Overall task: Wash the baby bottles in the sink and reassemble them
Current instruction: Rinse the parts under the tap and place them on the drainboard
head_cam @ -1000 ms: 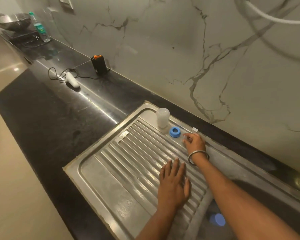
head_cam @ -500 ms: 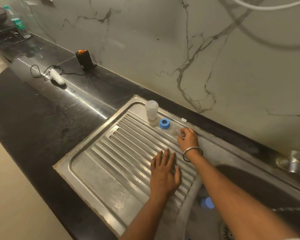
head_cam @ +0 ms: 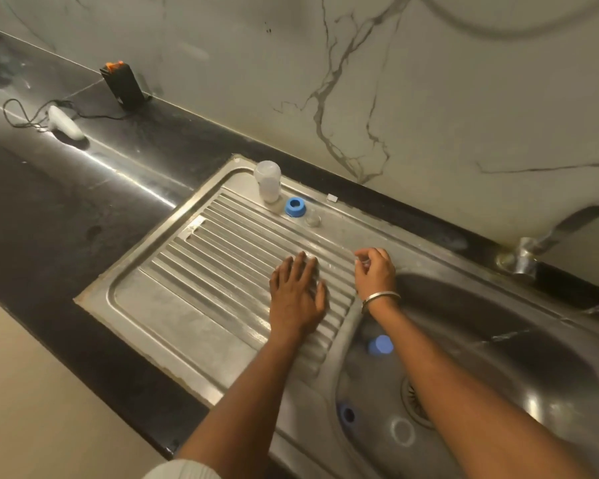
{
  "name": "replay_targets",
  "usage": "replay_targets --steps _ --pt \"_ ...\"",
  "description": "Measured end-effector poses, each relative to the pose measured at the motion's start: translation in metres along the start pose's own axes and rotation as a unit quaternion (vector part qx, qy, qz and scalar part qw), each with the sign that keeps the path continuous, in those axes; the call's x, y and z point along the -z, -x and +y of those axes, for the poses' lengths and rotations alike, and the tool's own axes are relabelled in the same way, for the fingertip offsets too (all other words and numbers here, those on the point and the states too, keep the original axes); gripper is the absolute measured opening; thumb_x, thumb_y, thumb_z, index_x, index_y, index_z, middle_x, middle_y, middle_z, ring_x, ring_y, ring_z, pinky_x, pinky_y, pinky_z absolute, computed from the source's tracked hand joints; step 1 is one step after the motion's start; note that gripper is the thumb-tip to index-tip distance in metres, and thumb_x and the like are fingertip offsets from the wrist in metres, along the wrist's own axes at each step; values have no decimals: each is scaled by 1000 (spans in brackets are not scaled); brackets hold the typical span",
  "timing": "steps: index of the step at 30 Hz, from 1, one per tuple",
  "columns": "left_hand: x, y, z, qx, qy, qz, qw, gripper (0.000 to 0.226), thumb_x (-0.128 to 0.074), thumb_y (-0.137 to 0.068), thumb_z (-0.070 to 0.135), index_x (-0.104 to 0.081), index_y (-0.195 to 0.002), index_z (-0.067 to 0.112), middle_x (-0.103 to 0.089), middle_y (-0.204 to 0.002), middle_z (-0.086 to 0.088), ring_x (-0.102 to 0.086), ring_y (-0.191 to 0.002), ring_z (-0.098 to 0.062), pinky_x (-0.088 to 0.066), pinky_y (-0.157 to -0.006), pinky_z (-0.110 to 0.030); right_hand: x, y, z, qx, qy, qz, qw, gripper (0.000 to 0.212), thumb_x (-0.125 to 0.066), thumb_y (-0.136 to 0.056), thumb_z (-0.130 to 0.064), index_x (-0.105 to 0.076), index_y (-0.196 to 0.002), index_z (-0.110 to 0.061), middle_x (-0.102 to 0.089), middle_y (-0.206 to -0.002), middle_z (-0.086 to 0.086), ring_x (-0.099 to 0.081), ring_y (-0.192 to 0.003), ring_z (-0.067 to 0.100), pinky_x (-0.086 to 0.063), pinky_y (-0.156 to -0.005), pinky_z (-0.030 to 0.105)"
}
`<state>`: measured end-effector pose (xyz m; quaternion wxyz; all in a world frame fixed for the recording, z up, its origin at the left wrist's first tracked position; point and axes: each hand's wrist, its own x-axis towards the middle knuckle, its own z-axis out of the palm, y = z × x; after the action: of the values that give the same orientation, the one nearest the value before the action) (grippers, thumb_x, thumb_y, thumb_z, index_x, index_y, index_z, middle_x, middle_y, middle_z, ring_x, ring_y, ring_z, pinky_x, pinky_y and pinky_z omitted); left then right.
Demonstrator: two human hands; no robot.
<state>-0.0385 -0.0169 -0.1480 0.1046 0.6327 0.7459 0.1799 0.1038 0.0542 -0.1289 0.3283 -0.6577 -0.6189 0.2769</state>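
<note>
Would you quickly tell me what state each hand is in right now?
Left hand: open, fingers straight, resting flat on the ribbed steel draining board.
Right hand: fingers loosely curled above the board; whether it holds anything cannot be told.

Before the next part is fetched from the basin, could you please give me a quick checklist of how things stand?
1. Bottle upright at the drainboard's back edge: ok.
2. Blue ring beside it, apart from it: ok.
3. Clear teat set down next to the ring: ok.
4. Right hand free to reach: cannot tell, fingers curled, something small may be in them.
5. Left hand flat on the drainboard, holding nothing: ok.
6. Parts left in the basin: not ok, blue cap lies there.
</note>
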Motion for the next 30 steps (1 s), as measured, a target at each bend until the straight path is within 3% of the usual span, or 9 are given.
replay_targets --steps 4,7,15,22,26,28,30 --pt "1 1 1 3 -11 -8 1000 57 -38 -95 47 -35 -148 29 -28 -158 0 -19 -146 -23 -12 -118 -40 16 23 27 -10 0 63 998 13 -50 -80 13 -60 -86 6 -55 -97 23 -56 -88 36 -41 -84 32" --pt "4 2 3 0 -18 4 1000 55 -41 -94 45 -39 -146 28 -32 -156 0 -23 -144 -22 -14 -117 -38 21 37 48 -43 14 82 996 16 -47 -74 16 -57 -83 8 -55 -94 28 -53 -90 39 -36 -85 32" --pt "3 4 3 -5 -12 -4 1000 54 -42 -96 43 -35 -148 28 -29 -157 0 -18 -146 -22 -12 -119 -40 25 67 120 -197 70 -11 978 33 -58 -76 9 -58 -110 8 -51 -120 28 -47 -114 40 -31 -100 34" --pt "-1 3 2 -10 -19 4 1000 58 -34 -93 49 -36 -147 30 -29 -157 2 -19 -146 -21 -14 -118 -42 28 49 155 -130 111 -115 979 62 -60 -76 11 -55 -131 -18 -35 -142 11 -38 -125 38 -32 -107 34" --pt "-2 2 1 -11 -18 3 1000 59 -34 -93 50 -36 -148 29 -28 -157 2 -18 -146 -22 -15 -119 -44 19 49 166 -75 150 -178 970 45 -55 -86 0 -56 -126 -19 -35 -143 6 -34 -123 33 -30 -101 29" --pt "-2 2 2 -11 -20 3 1000 59 -34 -92 49 -37 -147 28 -30 -157 1 -20 -146 -23 -16 -118 -46 17 52 166 -82 144 -161 973 29 -52 -88 -5 -61 -112 -19 -40 -133 5 -38 -116 31 -31 -90 24" --pt "-2 1 2 -6 -20 0 1000 59 -35 -90 48 -39 -146 28 -31 -156 1 -21 -145 -23 -16 -118 -46 21 53 165 -107 117 -133 978 26 -54 -85 -3 -60 -106 -18 -43 -127 7 -43 -113 31 -35 -88 25"
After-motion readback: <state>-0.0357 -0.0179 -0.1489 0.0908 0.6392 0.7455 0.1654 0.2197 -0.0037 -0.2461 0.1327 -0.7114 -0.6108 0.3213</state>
